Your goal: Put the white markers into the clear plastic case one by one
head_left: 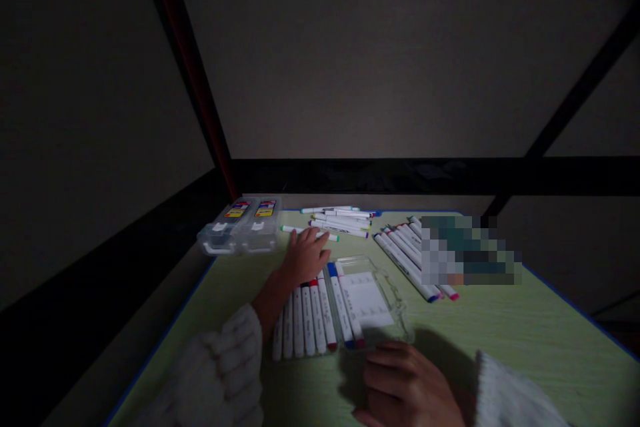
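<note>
My left hand (306, 255) reaches forward over the green table (525, 333), fingers stretched out and resting on a white marker (334, 236) from the far pile. Just below the wrist, several white markers with coloured caps (310, 323) lie side by side. A clear plastic case (375, 303) beside them holds two markers and a white card. My right hand (407, 383) lies near the table's front edge, fingers loosely curled, fingertips touching the case's near rim. Both sleeves are fuzzy and white.
Two clear lidded boxes (243, 230) with coloured labels stand at the far left. A loose pile of markers (343, 218) lies at the back, and another row of markers (407, 253) at the right beside a blurred patch. Dark walls and frame bars surround the table.
</note>
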The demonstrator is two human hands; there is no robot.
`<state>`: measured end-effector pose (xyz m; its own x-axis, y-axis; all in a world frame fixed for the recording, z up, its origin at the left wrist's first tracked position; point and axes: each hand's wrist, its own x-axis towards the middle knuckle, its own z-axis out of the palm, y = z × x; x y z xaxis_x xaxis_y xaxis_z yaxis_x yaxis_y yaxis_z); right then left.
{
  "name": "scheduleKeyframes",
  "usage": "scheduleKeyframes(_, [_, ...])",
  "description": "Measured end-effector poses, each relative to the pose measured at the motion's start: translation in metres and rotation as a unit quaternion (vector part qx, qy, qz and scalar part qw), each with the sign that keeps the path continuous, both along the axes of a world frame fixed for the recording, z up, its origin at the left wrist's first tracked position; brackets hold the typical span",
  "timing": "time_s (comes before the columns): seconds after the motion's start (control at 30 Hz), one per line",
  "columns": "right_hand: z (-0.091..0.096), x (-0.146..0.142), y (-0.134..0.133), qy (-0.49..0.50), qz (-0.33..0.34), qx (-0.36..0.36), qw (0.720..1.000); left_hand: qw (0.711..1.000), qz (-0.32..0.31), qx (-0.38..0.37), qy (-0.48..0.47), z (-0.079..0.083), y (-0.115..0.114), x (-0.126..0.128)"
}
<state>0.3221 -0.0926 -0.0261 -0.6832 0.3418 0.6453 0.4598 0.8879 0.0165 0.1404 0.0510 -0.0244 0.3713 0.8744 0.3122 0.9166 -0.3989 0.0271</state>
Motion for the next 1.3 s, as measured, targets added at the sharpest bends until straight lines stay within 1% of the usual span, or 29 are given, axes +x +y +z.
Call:
scheduleKeyframes(0.1, [-0.004, 0.0, 0.001, 0.025, 0.003, -0.002, 1.0, 1.0, -0.011, 0.006, -0.003, 0.001, -0.001, 0.0])
scheduleKeyframes(0.27, [-0.005, 0.0, 0.002, 0.0, 0.012, -0.007, 1.0, 0.999, -0.035, -0.004, -0.006, 0.005, -0.002, 0.001])
scheduleKeyframes(0.37, [-0.004, 0.0, 0.001, -0.002, 0.008, -0.005, 1.0, 0.999, -0.035, -0.014, -0.014, 0.008, -0.003, 0.002])
scheduleKeyframes(0.43, [-0.004, 0.0, 0.0, 0.008, 0.001, -0.002, 1.0, 0.999, -0.028, -0.015, -0.021, 0.01, -0.004, 0.002])
scheduleKeyframes(0.5, [-0.004, -0.001, 0.0, 0.01, -0.001, -0.001, 1.0, 0.999, -0.008, -0.017, -0.029, 0.011, -0.004, 0.002])
scheduleKeyframes(0.67, [-0.002, -0.002, 0.0, -0.012, 0.001, -0.002, 1.0, 0.995, 0.075, -0.041, -0.052, 0.01, 0.002, -0.001])
scheduleKeyframes(0.8, [0.003, -0.005, 0.0, 0.025, 0.001, -0.001, 1.0, 0.991, 0.105, -0.05, -0.065, 0.006, 0.005, -0.002])
scheduleKeyframes(0.87, [0.006, -0.006, 0.0, 0.046, 0.002, 0.001, 0.999, 0.99, 0.113, -0.051, -0.072, 0.005, 0.005, -0.002])
scheduleKeyframes(0.97, [0.007, -0.006, 0.0, 0.041, 0.01, -0.003, 0.999, 0.988, 0.116, -0.058, -0.082, 0.005, 0.004, -0.002])
scheduleKeyframes(1.13, [0.006, -0.005, 0.0, 0.031, 0.001, -0.013, 0.999, 0.988, 0.098, -0.066, -0.094, 0.007, 0.004, -0.002])
scheduleKeyframes(1.3, [0.005, -0.005, 0.0, 0.026, 0.006, -0.008, 1.0, 0.989, 0.087, -0.063, -0.101, 0.007, 0.004, -0.002])
